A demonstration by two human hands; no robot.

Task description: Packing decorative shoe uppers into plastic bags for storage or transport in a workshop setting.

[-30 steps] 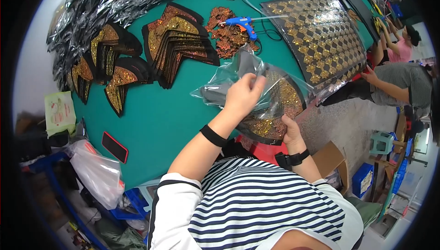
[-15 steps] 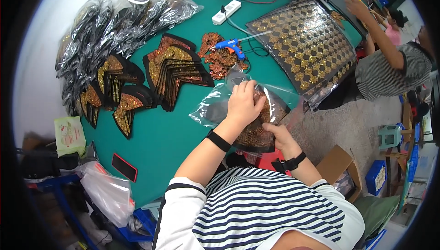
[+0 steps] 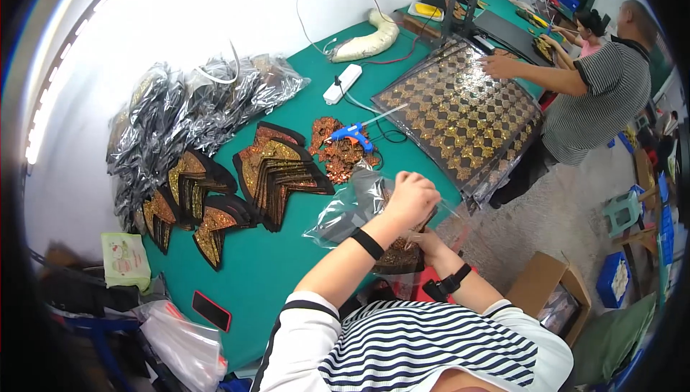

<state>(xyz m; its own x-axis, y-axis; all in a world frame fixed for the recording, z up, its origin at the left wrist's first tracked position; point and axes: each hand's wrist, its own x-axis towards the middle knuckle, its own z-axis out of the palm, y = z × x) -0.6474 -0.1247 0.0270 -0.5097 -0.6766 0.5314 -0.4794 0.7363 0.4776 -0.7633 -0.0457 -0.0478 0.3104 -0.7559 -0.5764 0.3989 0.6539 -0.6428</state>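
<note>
A clear plastic bag (image 3: 334, 221) with a copper-sequined, black-edged fabric piece (image 3: 400, 260) in it is held over the near table edge. My left hand (image 3: 414, 199) is closed on the bag's upper part, fingers curled together. Below it, my right hand (image 3: 431, 244) grips the sequined piece and the bag at their right side; its fingers are partly hidden. Just beyond lies a blue glue gun (image 3: 352, 135) on a heap of copper sequin appliques (image 3: 338, 163). Left of these fan out stacks of black-edged, gold-sequined pieces (image 3: 279, 176).
Bagged pieces (image 3: 194, 112) pile along the wall. A large sheet of gold motifs (image 3: 460, 101) covers the table's right part, with a person (image 3: 600, 97) reaching over it. A power strip (image 3: 342, 84), a phone (image 3: 212, 311) and an open carton (image 3: 550, 284) are around me.
My left hand has moved right and away from me over the bag, its fingers drawing together. The view has tilted up. The person at the right has shifted their arm over the sheet.
</note>
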